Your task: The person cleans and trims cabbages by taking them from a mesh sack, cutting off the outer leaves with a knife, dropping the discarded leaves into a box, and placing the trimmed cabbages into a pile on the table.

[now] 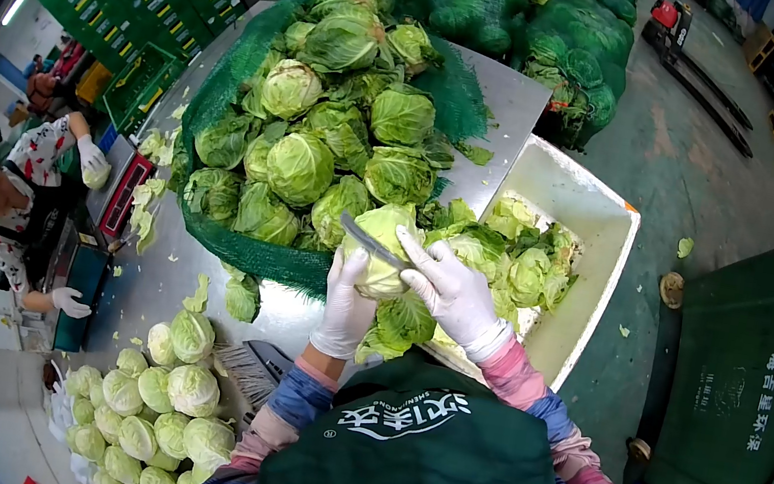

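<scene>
My left hand (348, 309) cups a pale green cabbage (380, 274) from below, fingers curled against its side. My right hand (455, 299) has its fingers closed on the end of a grey knife (370, 240), whose blade lies across that cabbage. I have it just in front of a heap of leafy cabbages (300, 170) on green netting (248, 254), beside a white box (597, 306) with more greens inside.
</scene>
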Motion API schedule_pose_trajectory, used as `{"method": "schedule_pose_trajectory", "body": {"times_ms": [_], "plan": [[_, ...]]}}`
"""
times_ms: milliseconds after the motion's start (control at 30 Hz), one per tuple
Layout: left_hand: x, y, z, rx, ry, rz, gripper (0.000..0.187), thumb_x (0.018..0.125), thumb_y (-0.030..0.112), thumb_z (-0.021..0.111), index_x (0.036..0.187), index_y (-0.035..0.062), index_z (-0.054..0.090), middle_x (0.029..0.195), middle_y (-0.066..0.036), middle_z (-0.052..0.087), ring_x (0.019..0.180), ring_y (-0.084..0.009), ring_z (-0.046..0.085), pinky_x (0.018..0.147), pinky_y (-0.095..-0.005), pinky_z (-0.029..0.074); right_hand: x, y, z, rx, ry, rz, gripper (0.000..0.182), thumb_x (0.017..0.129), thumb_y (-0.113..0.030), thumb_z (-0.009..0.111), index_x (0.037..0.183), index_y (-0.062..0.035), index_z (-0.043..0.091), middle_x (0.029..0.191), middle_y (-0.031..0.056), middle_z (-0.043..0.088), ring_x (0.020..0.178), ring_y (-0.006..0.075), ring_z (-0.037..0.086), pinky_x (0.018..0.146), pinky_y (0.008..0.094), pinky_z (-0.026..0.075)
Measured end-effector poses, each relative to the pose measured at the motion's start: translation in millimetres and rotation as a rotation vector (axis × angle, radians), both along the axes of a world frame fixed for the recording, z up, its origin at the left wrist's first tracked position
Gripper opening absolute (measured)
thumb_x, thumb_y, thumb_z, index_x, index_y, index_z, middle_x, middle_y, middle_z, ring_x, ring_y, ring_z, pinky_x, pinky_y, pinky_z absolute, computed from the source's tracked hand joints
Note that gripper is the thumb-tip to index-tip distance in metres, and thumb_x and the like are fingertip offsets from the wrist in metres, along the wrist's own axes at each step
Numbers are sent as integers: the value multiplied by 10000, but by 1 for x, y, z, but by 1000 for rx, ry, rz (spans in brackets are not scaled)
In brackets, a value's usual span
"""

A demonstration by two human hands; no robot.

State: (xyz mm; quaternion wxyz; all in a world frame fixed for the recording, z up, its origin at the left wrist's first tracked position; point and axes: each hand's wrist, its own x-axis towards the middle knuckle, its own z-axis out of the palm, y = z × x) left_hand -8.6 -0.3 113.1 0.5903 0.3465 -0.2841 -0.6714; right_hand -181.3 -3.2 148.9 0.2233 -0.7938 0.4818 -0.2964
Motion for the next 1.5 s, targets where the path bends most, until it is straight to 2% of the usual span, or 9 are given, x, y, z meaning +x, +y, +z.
{"method": "schedule_pose_trajectory", "body": {"times_ms": [200, 367, 467, 567, 667, 900, 1067, 1333, 1500], "plan": [[2, 4, 17, 139, 274, -91, 638, 946, 492, 437, 1422, 76, 348, 1419, -133, 416, 1296, -306, 420, 1090, -449, 333, -18, -15, -20, 105, -714, -244, 193, 966, -248, 539, 1030, -83, 617, 791, 9, 586, 592, 109, 550, 486, 256, 439], [18, 6, 23, 222, 344, -114, 680, 944, 540, 413, 1447, 97, 299, 1448, -131, 377, 1311, -342, 393, 1086, -478, 343, -75, -33, 6, 194, -1565, -623, 390, 995, -413, 446, 854, -74, 578, 658, 10, 562, 464, 52, 481, 352, 205, 369], [14, 3, 37, 186, 321, -141, 741, 884, 439, 586, 1443, 69, 271, 1414, -150, 401, 1297, -339, 408, 1072, -458, 371, -72, -30, 9, 304, -1307, -555, 399, 989, -424, 455, 900, -58, 585, 739, 60, 632, 429, 46, 461, 337, 195, 352], [4, -3, 50, -254, -415, -27, 1006, 600, 182, 871, 1416, 69, 294, 1360, -168, 405, 1256, -288, 447, 1050, -410, 394, -28, -17, 7, 631, -1043, -446, 418, 972, -346, 524, 1274, -57, 521, 894, 96, 691, 440, 58, 512, 352, 175, 373], [10, -6, 43, -704, -1079, 116, 1096, 582, 206, 885, 1434, 41, 214, 1412, -171, 347, 1270, -273, 432, 1065, -398, 374, 4, -10, -16, 837, -1137, -265, 388, 964, -345, 551, 1214, -50, 579, 646, 6, 555, 407, 59, 427, 359, 209, 292], [31, 12, 38, -440, -947, 208, 1127, 554, 171, 895, 1430, -19, 212, 1374, -183, 392, 1278, -306, 418, 1079, -362, 348, 36, -14, -24, 956, -1041, -219, 389, 977, -330, 520, 1201, -20, 593, 610, 22, 549, 396, 82, 429, 371, 217, 303], [90, 47, -4, -275, -1276, 391, 1025, 570, 244, 868, 1400, 14, 312, 1375, -209, 384, 1274, -366, 397, 1083, -420, 322, 54, -15, -43, 974, -926, -210, 438, 985, -295, 483, 1296, 12, 506, 1091, 179, 656, 519, 101, 555, 379, 181, 356], [215, 137, -47, 305, -1718, 751, 999, 552, 279, 866, 1354, -25, 352, 1270, -221, 450, 1197, -370, 427, 1038, -423, 352, 67, -7, -86, 1058, -744, -224, 407, 974, -293, 509, 1249, 6, 541, 974, 167, 673, 497, 110, 554, 361, 196, 355], [269, 150, -69, 470, -1548, 657, 1003, 538, 320, 849, 1348, -19, 363, 1279, -228, 444, 1193, -385, 412, 1050, -431, 338, 101, -11, -94, 1101, -691, -137, 423, 974, -306, 516, 1247, 17, 530, 938, 162, 675, 494, 114, 558, 362, 200, 360]]}}
